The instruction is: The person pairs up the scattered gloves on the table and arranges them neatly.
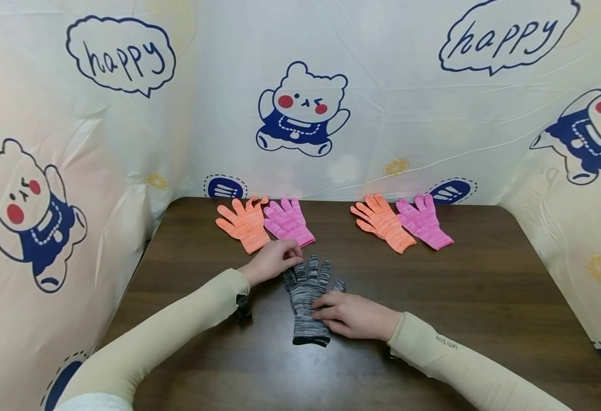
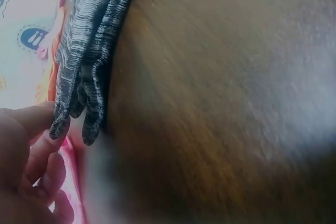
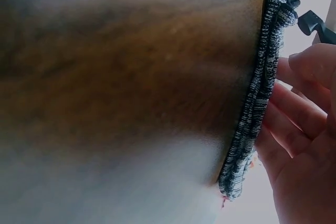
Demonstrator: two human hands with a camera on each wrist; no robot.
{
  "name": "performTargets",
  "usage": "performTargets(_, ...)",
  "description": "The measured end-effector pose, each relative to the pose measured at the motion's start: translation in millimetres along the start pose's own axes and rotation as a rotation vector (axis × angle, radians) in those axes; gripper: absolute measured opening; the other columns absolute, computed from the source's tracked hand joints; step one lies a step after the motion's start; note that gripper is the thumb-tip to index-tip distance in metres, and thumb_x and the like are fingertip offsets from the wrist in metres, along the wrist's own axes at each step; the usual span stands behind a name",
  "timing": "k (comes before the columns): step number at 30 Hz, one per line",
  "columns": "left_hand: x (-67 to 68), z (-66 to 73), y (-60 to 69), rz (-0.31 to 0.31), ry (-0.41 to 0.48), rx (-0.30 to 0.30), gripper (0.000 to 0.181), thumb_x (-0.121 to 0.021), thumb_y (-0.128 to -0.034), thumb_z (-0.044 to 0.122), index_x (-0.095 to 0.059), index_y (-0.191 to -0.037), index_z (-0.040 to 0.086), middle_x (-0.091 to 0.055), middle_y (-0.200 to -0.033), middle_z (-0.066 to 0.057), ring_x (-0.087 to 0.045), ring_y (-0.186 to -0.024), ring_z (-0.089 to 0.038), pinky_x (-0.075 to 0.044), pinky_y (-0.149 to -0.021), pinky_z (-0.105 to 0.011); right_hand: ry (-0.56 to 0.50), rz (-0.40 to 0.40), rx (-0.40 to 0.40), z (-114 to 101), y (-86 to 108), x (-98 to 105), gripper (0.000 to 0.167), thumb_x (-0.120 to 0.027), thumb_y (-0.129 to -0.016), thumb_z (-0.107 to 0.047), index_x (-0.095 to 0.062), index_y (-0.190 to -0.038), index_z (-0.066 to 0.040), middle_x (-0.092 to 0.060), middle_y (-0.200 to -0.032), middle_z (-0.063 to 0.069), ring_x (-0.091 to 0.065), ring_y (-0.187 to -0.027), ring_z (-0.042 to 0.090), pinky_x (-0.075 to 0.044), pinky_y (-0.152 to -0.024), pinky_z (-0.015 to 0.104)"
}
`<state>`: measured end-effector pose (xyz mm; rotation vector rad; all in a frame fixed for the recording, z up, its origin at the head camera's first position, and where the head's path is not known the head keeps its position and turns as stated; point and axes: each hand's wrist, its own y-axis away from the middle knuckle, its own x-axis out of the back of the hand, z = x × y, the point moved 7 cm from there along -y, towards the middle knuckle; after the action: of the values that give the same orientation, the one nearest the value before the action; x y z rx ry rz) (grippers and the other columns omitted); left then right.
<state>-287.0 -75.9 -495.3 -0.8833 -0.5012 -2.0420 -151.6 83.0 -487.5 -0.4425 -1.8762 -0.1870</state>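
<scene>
A grey-and-black knitted glove lies on the brown table, fingers pointing away and dark cuff toward me. In the left wrist view, my left hand pinches the tip of one finger of the glove between thumb and forefinger. From the right, my right hand rests its extended fingers on the glove's palm. The right wrist view shows these fingers flat against the glove, which looks layered at its edge. Part of the palm is hidden under the right hand.
Along the table's back edge lie an orange glove overlapping a pink glove at left. Another orange glove and pink glove lie at right. A printed cloth hangs behind and at both sides.
</scene>
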Motion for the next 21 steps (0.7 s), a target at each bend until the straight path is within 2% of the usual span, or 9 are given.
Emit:
performTargets(3, -1.0, -1.2, -0.6, 0.013, 0.025, -0.017, 0.005, -0.069, -0.1012, 0.013, -0.071, -0.104, 0.011, -0.072, -0.094, 0.000, -0.065, -0.082, -0.011, -0.057, -0.080, -0.033, -0.001, -0.001, -0.003, 0.3, -0.3, -1.1, 0.031, -0.061, -0.103, -0.014, -0.071, -0.133, -0.011, -0.065, -0.136, 0.004, -0.058, -0.129, 0.018, -0.048, -0.109, 0.037)
performTargets(4, -3.5, -5.5, -2.9, 0.019, 0.031, -0.048, 0.007, -0.067, -0.1028, 0.015, -0.072, -0.106, 0.011, -0.073, -0.096, -0.001, -0.066, -0.084, -0.012, -0.057, -0.082, -0.034, 0.002, -0.001, -0.004, 0.2, -0.3, -1.3, 0.032, -0.062, -0.103, -0.014, -0.071, -0.133, -0.011, -0.065, -0.136, 0.004, -0.058, -0.129, 0.018, -0.048, -0.109, 0.037)
performTargets(8, -5.3, -3.5, -3.6, 0.001, 0.049, -0.072, 0.012, -0.062, -0.1040, 0.010, -0.071, -0.112, 0.007, -0.073, -0.103, -0.006, -0.064, -0.086, -0.016, -0.058, -0.086, -0.038, 0.010, 0.002, 0.000, -0.4, -0.3, -0.6, 0.032, -0.062, -0.103, -0.013, -0.071, -0.133, -0.011, -0.065, -0.136, 0.004, -0.058, -0.129, 0.018, -0.048, -0.109, 0.036)
performTargets(10, -6.8, -2.9, -3.8, -0.021, 0.063, -0.065, 0.016, -0.060, -0.1051, 0.009, -0.071, -0.116, 0.007, -0.073, -0.109, -0.007, -0.063, -0.088, -0.016, -0.057, -0.091, -0.039, 0.014, 0.001, 0.000, -0.7, -0.2, -0.4, 0.032, -0.061, -0.103, -0.013, -0.071, -0.133, -0.011, -0.065, -0.136, 0.004, -0.058, -0.129, 0.018, -0.047, -0.109, 0.036)
performTargets(11, -5.3, 1.8, -1.7, -0.034, 0.069, -0.038, 0.017, -0.059, -0.1042, 0.006, -0.071, -0.116, 0.006, -0.072, -0.110, -0.008, -0.061, -0.088, -0.016, -0.056, -0.091, -0.039, 0.015, 0.000, 0.001, -0.7, -0.1, -0.7, 0.032, -0.061, -0.103, -0.013, -0.071, -0.133, -0.011, -0.065, -0.136, 0.004, -0.058, -0.129, 0.018, -0.048, -0.109, 0.036)
performTargets(14, -6.0, 1.5, -1.3, -0.049, 0.092, -0.018, 0.018, -0.058, -0.1048, 0.007, -0.070, -0.119, 0.007, -0.071, -0.112, -0.006, -0.059, -0.088, -0.015, -0.055, -0.090, -0.036, 0.013, 0.000, 0.001, -0.6, -0.2, -0.7, 0.032, -0.062, -0.103, -0.013, -0.071, -0.134, -0.011, -0.065, -0.136, 0.004, -0.058, -0.129, 0.017, -0.048, -0.109, 0.036)
performTargets(17, -4.5, 0.8, -1.0, -0.045, 0.109, -0.001, 0.016, -0.063, -0.1036, 0.013, -0.069, -0.117, 0.008, -0.070, -0.102, -0.002, -0.059, -0.084, -0.014, -0.054, -0.082, -0.031, 0.011, -0.001, -0.001, 0.1, -0.3, -1.2, 0.032, -0.062, -0.103, -0.014, -0.071, -0.134, -0.011, -0.065, -0.136, 0.004, -0.058, -0.129, 0.017, -0.048, -0.108, 0.036)
performTargets(21, -1.8, -0.9, -1.0, -0.044, 0.122, 0.017, 0.024, -0.073, -0.0992, 0.022, -0.069, -0.117, 0.008, -0.067, -0.091, 0.001, -0.059, -0.081, -0.012, -0.053, -0.078, -0.028, 0.009, -0.005, -0.007, 0.1, -0.6, -0.7, 0.032, -0.061, -0.104, -0.014, -0.071, -0.134, -0.012, -0.064, -0.137, 0.004, -0.058, -0.130, 0.017, -0.047, -0.109, 0.036)
